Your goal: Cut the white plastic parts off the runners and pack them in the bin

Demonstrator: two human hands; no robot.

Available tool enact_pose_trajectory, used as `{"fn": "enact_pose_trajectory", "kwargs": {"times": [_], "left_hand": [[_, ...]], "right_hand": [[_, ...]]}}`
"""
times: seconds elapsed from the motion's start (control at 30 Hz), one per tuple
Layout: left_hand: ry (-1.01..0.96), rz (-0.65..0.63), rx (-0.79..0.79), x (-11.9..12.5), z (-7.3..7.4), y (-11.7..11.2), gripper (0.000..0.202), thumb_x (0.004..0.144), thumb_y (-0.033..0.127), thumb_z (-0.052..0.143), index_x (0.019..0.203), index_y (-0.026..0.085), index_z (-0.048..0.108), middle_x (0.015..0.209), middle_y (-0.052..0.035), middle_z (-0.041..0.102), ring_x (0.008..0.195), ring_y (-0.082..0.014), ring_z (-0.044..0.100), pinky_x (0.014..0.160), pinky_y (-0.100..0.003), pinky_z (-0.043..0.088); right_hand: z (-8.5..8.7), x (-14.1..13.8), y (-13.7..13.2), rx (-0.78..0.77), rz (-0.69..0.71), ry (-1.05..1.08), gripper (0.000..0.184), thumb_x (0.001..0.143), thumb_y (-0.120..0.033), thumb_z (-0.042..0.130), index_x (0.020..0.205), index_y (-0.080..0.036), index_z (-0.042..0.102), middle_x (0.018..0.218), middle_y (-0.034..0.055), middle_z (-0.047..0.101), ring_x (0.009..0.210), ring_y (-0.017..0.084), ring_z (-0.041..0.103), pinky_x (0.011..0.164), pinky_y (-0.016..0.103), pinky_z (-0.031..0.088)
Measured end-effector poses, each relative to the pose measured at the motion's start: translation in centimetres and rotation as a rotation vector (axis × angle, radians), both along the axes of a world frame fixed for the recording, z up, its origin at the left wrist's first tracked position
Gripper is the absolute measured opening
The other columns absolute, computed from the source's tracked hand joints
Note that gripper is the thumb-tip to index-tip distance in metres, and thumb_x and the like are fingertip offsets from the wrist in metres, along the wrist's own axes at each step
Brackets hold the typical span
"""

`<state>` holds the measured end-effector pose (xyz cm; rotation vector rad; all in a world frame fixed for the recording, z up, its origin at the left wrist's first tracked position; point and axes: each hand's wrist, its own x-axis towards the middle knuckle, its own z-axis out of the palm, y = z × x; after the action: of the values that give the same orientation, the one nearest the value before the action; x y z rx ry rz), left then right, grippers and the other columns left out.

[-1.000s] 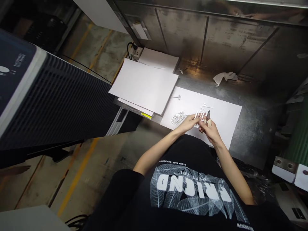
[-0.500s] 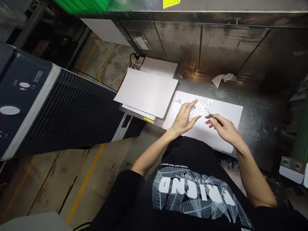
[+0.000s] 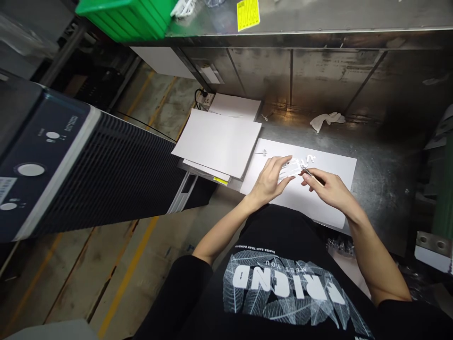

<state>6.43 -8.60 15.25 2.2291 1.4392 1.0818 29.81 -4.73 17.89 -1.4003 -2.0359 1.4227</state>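
My left hand (image 3: pixel 269 179) grips a white moulded plastic part (image 3: pixel 291 169) by its edges, fingers above and thumb below. The part has thin bars, and a wavy white strip (image 3: pixel 310 159) sticks out from its right end. In my right hand (image 3: pixel 327 186) is a small metal hand tool with pointed jaws (image 3: pixel 307 172); its exact kind is too small to make out. The tool's tip meets the right end of the part, near the base of the strip. Both hands are above a white sheet (image 3: pixel 318 200) on the metal bench. A small clear or white piece (image 3: pixel 264 152) lies on that sheet, left of the part.
Stacked white sheets (image 3: pixel 219 141) lie to the left, by a power socket (image 3: pixel 205 99). A white glove (image 3: pixel 327 120) rests on the metal bench (image 3: pixel 377 189) behind. Overhead is a metal shelf (image 3: pixel 318 21) with a green bin (image 3: pixel 127 19). A dark machine (image 3: pixel 116 174) stands at left.
The tool in my right hand has moved up and left, from just off the part to its right end. My left hand keeps its grip, the part slightly turned. My view has tilted up a little.
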Motion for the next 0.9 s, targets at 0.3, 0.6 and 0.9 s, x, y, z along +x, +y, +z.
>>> {"fn": "enact_pose_trajectory", "kwargs": {"times": [0.3, 0.6, 0.9], "left_hand": [[-0.080, 0.039, -0.216, 0.2, -4.4, 0.2, 0.052, 0.103, 0.036, 0.067, 0.147, 0.017, 0.048, 0.136, -0.0162, 0.063, 0.124, -0.0254, 0.064, 0.105, -0.042, 0.057], [-0.099, 0.126, -0.564, 0.2, -10.5, 0.5, 0.055, 0.092, 0.032, 0.081, 0.138, 0.018, 0.054, 0.135, -0.0144, 0.064, 0.118, -0.0251, 0.069, 0.101, -0.040, 0.060], [0.106, 0.429, -0.757, -1.0, -12.5, -2.2, 0.051, 0.099, 0.042, 0.071, 0.136, 0.014, 0.049, 0.134, -0.0201, 0.062, 0.128, -0.0341, 0.063, 0.106, -0.048, 0.052]], "right_hand": [[-3.2, -0.3, 1.5, -0.070, 0.036, -0.131, 0.052, 0.103, -0.069, 0.050, 0.095, -0.026, 0.078, 0.070, -0.0020, 0.071, 0.061, 0.015, 0.058, 0.064, 0.029, 0.040], [-9.8, -1.0, 1.7, -0.088, 0.005, -0.239, 0.051, 0.102, -0.065, 0.048, 0.098, -0.025, 0.080, 0.061, -0.0002, 0.066, 0.067, 0.021, 0.062, 0.070, 0.030, 0.043], [-15.6, 2.2, -1.9, 0.038, -0.172, -0.507, 0.047, 0.103, -0.057, 0.049, 0.127, -0.022, 0.070, 0.115, 0.0138, 0.074, 0.101, 0.032, 0.068, 0.084, 0.038, 0.046]]}}
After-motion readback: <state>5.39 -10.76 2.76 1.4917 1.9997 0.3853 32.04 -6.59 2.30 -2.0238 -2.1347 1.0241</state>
